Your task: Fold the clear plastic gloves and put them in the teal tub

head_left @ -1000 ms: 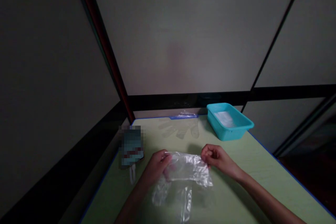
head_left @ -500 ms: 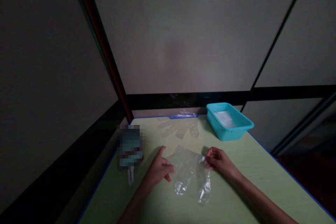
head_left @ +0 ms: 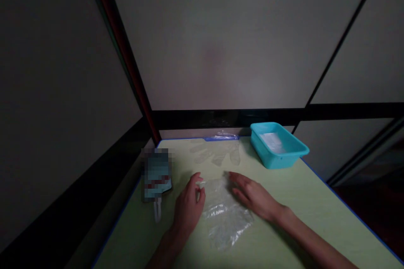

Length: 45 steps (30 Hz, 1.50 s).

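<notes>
that clear plastic film point(head_left: 225, 214) looks light, limp and slippery, best pinched at a corner; left hand point(head_left: 188, 204) half curled, thumb apart, right hand point(head_left: 252, 193) spread.

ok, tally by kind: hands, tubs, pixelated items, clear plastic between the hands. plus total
Hands: 2 (left hand, right hand)
Tubs: 1 (teal tub)
Pixelated items: 1 (pixelated item)
Clear plastic between the hands: 1 (crinkled piece)
Total: 5
Left out: glove-shaped plastic farther back, too faint to count.
</notes>
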Each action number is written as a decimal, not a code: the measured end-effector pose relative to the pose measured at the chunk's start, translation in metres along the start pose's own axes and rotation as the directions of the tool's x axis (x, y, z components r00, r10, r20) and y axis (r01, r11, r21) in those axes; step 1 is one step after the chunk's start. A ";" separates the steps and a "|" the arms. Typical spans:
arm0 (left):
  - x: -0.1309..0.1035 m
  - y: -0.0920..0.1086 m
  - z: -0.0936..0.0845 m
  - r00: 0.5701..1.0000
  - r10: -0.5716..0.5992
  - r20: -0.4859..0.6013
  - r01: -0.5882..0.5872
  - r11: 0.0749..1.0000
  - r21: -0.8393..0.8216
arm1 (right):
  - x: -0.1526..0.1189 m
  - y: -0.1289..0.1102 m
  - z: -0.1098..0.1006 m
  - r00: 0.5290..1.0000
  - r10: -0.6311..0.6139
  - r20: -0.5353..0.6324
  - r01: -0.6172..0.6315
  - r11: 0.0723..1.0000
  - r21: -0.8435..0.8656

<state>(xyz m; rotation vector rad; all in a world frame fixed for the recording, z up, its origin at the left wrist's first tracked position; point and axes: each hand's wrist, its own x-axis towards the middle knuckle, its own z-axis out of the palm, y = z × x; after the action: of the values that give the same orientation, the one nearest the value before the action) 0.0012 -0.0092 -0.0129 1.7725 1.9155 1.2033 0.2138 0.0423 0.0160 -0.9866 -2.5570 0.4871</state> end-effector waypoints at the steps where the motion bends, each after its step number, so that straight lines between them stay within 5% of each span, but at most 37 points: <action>1: -0.002 0.000 0.001 0.999 0.026 0.036 -0.026 1.000 0.010 | 0.004 0.000 0.007 0.999 -0.037 0.021 0.038 0.997 -0.060; 6: -0.008 0.000 0.004 0.992 0.042 0.116 -0.051 0.996 0.071 | 0.011 0.007 0.033 0.995 -0.072 0.073 0.089 0.963 -0.255; 17: -0.004 -0.005 0.005 0.992 0.030 0.125 -0.039 0.997 0.071 | 0.007 0.016 0.045 0.999 -0.043 0.026 0.049 0.939 -0.341; 22: -0.009 0.001 0.006 0.982 0.163 0.100 -0.178 0.971 0.161 | 0.008 0.015 0.044 0.999 -0.021 0.026 0.029 0.937 -0.347; 24: -0.015 0.008 0.007 0.939 0.273 0.210 -0.316 0.925 0.209 | 0.008 0.015 0.044 0.999 -0.018 0.034 0.029 0.934 -0.355; 27: -0.025 0.018 0.010 0.811 0.391 0.435 -0.514 0.832 0.211 | 0.008 0.016 0.045 0.999 -0.030 0.038 0.042 0.931 -0.363; 29: -0.031 0.020 0.012 0.743 0.409 0.530 -0.577 0.793 0.198 | 0.008 0.016 0.045 0.999 -0.033 0.033 0.043 0.928 -0.370; 31: -0.033 0.020 0.013 0.723 0.391 0.570 -0.588 0.782 0.209 | 0.007 0.016 0.045 0.999 -0.031 0.027 0.039 0.925 -0.378; 39: -0.034 0.006 -0.002 0.748 0.289 0.598 -0.523 0.811 0.262 | 0.010 0.015 0.045 1.000 -0.001 0.024 0.008 0.954 -0.301; 45: -0.046 -0.002 -0.014 0.838 0.238 0.491 -0.361 0.917 0.171 | 0.002 0.020 0.022 0.992 0.007 -0.123 0.008 0.993 0.116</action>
<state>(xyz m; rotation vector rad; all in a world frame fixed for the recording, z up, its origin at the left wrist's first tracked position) 0.0001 -0.0571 -0.0212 2.3138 1.5988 0.5351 0.2143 0.0533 -0.0122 -0.9446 -2.3905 0.5509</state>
